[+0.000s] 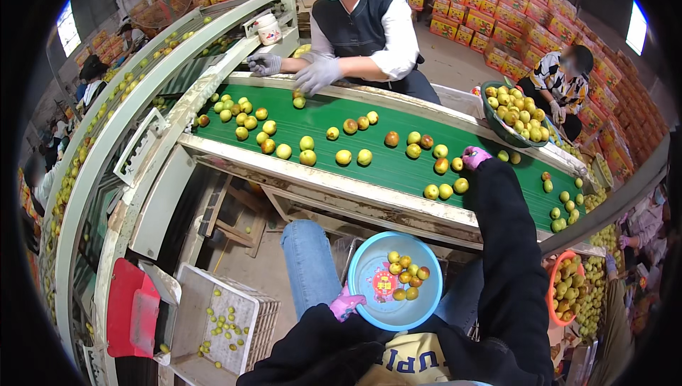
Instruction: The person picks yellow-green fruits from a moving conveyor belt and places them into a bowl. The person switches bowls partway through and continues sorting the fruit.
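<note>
A light blue plastic basin [362, 258] rests on my lap, with several yellow and brown jujubes [405, 266] inside. My left hand [347, 303], in a pink patterned glove, grips the basin's near left rim. In a pink glove too, my right hand [476, 158] reaches over the green conveyor belt [389, 173], its fingers beside a yellow jujube [457, 164]. Whether its curled fingers hold a fruit is hidden. Green, yellow and brown jujubes [307, 158] lie scattered along the belt.
Across the belt sits a co-worker with grey gloves [319, 74]. A heaped green basin [495, 119] stands on the far rail. A white crate [213, 316] with small fruit is at lower left, an orange basin [554, 292] at right. A metal bar [602, 202] crosses the right side.
</note>
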A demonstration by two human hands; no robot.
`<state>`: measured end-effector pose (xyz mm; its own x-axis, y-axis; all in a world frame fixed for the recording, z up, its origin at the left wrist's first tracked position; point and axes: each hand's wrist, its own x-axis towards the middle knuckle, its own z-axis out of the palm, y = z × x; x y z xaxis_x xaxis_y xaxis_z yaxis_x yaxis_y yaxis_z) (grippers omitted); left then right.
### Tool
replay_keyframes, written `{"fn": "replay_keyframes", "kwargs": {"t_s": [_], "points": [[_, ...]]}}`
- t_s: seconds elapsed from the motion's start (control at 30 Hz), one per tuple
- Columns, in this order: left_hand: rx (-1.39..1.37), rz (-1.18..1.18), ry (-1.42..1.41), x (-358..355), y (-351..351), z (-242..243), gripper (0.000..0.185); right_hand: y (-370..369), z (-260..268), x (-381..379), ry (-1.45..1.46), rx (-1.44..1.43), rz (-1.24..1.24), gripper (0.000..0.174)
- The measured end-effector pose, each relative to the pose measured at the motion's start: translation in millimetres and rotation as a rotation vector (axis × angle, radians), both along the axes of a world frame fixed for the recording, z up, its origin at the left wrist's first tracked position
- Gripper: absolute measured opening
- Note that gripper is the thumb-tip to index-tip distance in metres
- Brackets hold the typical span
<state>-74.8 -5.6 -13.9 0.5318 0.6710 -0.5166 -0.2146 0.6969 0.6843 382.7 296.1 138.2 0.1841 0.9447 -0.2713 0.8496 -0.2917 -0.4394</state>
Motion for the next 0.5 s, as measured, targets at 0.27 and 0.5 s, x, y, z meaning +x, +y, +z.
{"fn": "replay_keyframes", "kwargs": {"t_s": [0.27,0.5], "points": [[0.01,0.051,0.029,1.8,-3.7,1.2,0.073,4.2,56.8,-59.4,-0.221,0.352,0.108,0.03],[0.027,-0.048,0.131,1.2,-0.2,-17.7,0.076,8.9,56.5,-45.2,-0.333,0.052,0.152,0.028]]}}
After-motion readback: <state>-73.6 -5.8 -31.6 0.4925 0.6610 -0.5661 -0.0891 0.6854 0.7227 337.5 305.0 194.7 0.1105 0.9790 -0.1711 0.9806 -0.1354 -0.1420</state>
